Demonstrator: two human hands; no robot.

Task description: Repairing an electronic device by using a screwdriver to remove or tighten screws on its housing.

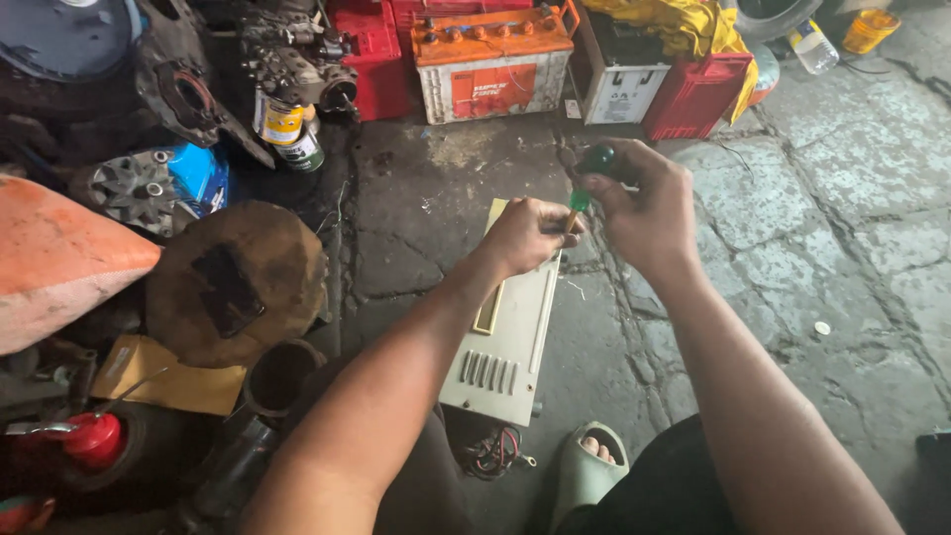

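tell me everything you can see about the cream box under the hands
The cream-coloured rectangular metal casing lies flat on the cracked concrete floor, its long side running away from the person. It has a row of vent slots near its close end and a long yellowish slot. The left hand rests over its far end. Red and black wires trail from its near end.

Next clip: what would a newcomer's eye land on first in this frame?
First, the two hands meeting at centre: the right hand grips a green-handled screwdriver, and the left hand pinches near its shaft, over a long cream metal casing lying on the cracked concrete floor. Next, the orange-topped battery standing at the top, beside red crates.
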